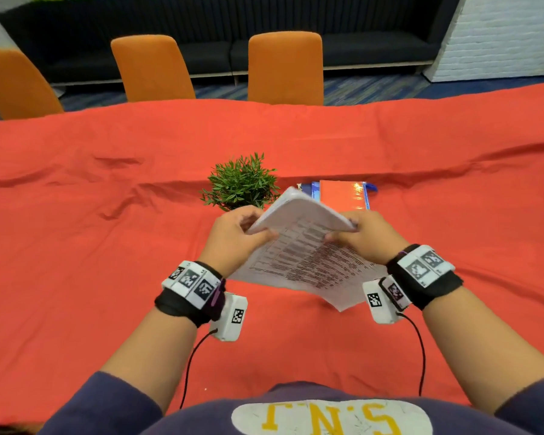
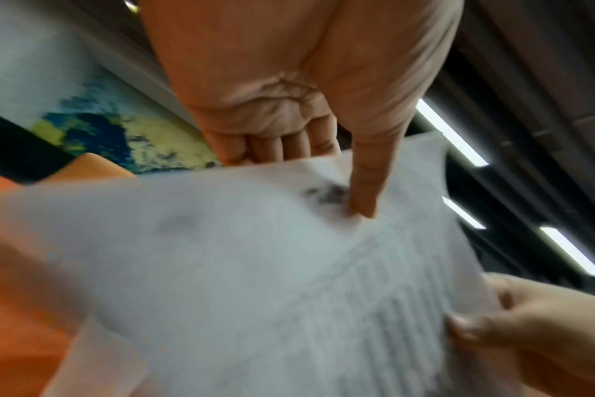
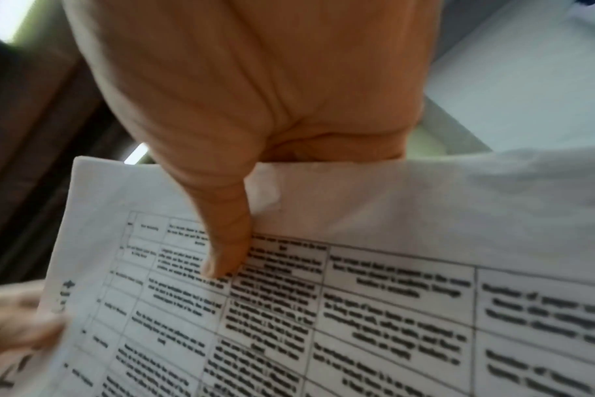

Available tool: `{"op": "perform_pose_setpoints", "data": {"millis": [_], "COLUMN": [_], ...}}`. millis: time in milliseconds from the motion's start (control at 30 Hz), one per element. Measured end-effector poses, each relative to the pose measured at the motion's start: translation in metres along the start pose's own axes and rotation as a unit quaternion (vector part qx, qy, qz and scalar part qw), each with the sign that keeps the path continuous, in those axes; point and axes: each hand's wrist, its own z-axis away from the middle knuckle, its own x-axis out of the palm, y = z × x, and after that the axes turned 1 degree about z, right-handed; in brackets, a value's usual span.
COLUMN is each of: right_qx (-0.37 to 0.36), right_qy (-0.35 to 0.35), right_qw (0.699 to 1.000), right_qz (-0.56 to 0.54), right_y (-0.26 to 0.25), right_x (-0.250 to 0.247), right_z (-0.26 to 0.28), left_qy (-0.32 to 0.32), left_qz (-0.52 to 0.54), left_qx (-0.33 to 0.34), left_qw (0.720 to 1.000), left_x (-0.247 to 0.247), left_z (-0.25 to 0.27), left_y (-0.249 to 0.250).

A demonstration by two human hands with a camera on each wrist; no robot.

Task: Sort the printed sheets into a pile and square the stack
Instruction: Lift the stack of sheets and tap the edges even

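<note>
Head view: I have the sheets lifted off the bench, held between both hands in front of my chest, the far end curling over toward the plant.
Left hand: fingers curled round the left edge of the sheets, thumb on the printed face.
Right hand: fingers closed on the right edge in the same way.
Beyond the sheets: an orange folder lies flat on the red cloth just beside the plant; orange chairs stand along the far side.
Left wrist view: my thumb presses down on the paper with the other fingers tucked under its edge; the picture is blurred, so I cannot tell how many sheets are in the pinch. The right hand shows at the lower right corner, gripping the paper's edge.
Right wrist view: my thumb lies on the printed table; the top margin bends over behind it.
Handling: I judge the sheets light, floppy and slippery against each other, easily creased. They sag where unsupported.
Where to hold: the two long side edges, lightly, so the sheets can slide level when the bottom edge is tapped on the bench.
</note>
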Motion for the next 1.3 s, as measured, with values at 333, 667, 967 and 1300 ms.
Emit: {"op": "perform_pose_setpoints", "data": {"millis": [333, 667, 967, 1300], "right_qx": [0.095, 0.101, 0.080, 0.095], "right_qy": [0.077, 0.108, 0.134, 0.116], "right_qw": [0.922, 0.900, 0.914, 0.922], "right_qz": [-0.366, -0.409, -0.375, -0.357], "right_y": [0.050, 0.067, 0.063, 0.076], "right_x": [0.029, 0.069, 0.082, 0.092], "right_z": [0.022, 0.047, 0.053, 0.055], "left_qy": [0.114, 0.205, 0.261, 0.208], "left_qz": [0.314, 0.138, 0.086, 0.104], "left_qx": [-0.151, -0.039, -0.052, -0.106], "left_qw": [0.930, 0.968, 0.960, 0.967], "left_x": [0.050, 0.082, 0.101, 0.111], "left_z": [0.012, 0.038, 0.046, 0.057], "left_y": [-0.050, -0.051, -0.049, -0.079]}}
